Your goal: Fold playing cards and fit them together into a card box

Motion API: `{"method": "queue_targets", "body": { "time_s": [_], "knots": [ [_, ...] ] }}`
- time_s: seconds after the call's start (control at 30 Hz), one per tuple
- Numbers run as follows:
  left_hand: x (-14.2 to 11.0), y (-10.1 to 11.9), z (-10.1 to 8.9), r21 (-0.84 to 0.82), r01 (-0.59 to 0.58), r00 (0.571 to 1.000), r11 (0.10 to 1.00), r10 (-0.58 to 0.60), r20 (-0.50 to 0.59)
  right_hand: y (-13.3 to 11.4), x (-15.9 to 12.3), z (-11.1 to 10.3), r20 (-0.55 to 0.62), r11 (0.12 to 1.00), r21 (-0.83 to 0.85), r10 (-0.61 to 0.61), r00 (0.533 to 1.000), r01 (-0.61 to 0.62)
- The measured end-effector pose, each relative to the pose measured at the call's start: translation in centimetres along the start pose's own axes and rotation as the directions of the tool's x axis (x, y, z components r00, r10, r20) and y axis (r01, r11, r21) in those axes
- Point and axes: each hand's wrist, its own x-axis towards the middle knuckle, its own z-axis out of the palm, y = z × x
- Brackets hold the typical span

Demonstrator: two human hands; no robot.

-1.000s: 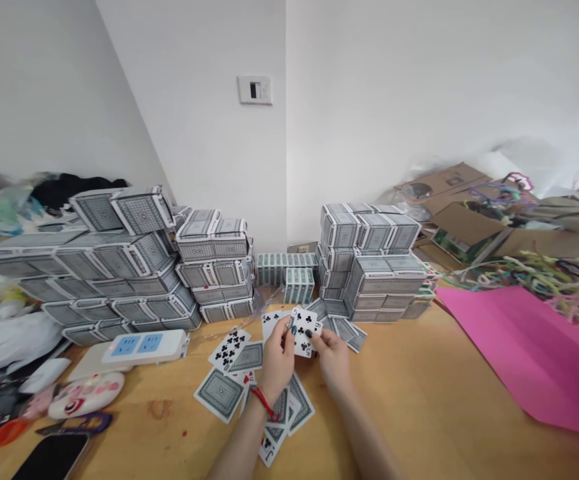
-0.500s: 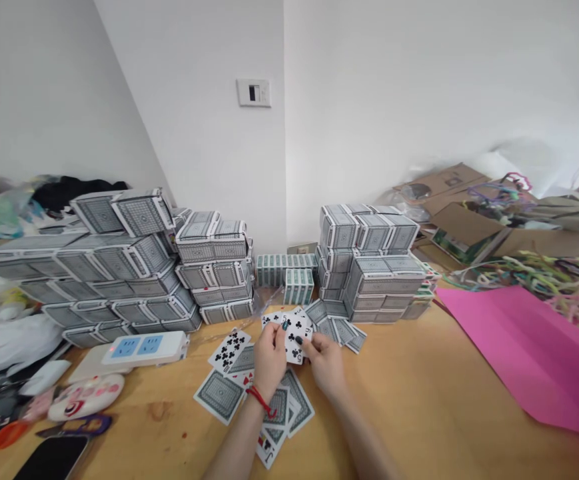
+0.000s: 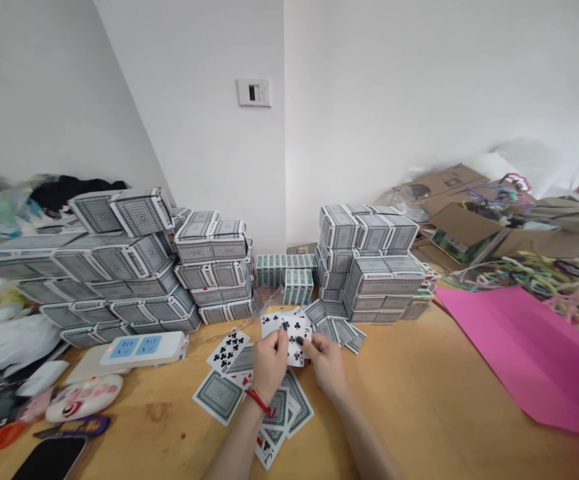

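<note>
Between my two hands is a small fan of playing cards, faces toward me, with a five of clubs in front. My left hand pinches the fan at its left side, thumb on the five. On the right edge, my right hand grips the cards with its thumb across the front. Under and around my left wrist lie loose playing cards, some face down, some face up, including a ten of clubs and a jack. More face-down cards lie behind my right hand.
Stacked blocks of grey card packs stand at the left and right, with green-backed packs between. A power strip, computer mouse, phone and knife lie left. Pink paper and a cardboard box are right.
My left hand has shifted very slightly down and its thumb sits a little lower on the five of clubs. Both hands keep hold of the cards.
</note>
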Motion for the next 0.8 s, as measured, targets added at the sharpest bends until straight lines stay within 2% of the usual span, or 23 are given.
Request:
{"method": "queue_targets", "body": {
  "time_s": [0.17, 0.43, 0.67, 0.8],
  "knots": [
    [-0.02, -0.14, -0.14, -0.087, -0.039, 0.998, 0.996, 0.042, 0.038, 0.25, 0.06, -0.28, -0.009, 0.998, -0.058, -0.012, 1.000, 0.012],
    [0.20, -0.76, -0.02, 0.091, -0.006, 0.998, 0.996, 0.000, 0.059, 0.01, 0.01, -0.18, -0.017, 0.990, -0.137, -0.027, 0.999, 0.025],
    [0.52, -0.50, -0.14, -0.100, -0.052, 0.997, 0.994, 0.057, 0.050, 0.12, 0.35, -0.31, -0.088, 0.990, -0.118, -0.082, 0.993, 0.071],
    [0.65, -0.75, -0.04, -0.180, -0.017, 0.998, 0.983, 0.026, 0.048, 0.13, 0.44, -0.34, -0.084, 0.996, -0.078, -0.051, 0.995, 0.044]
  ]
}}
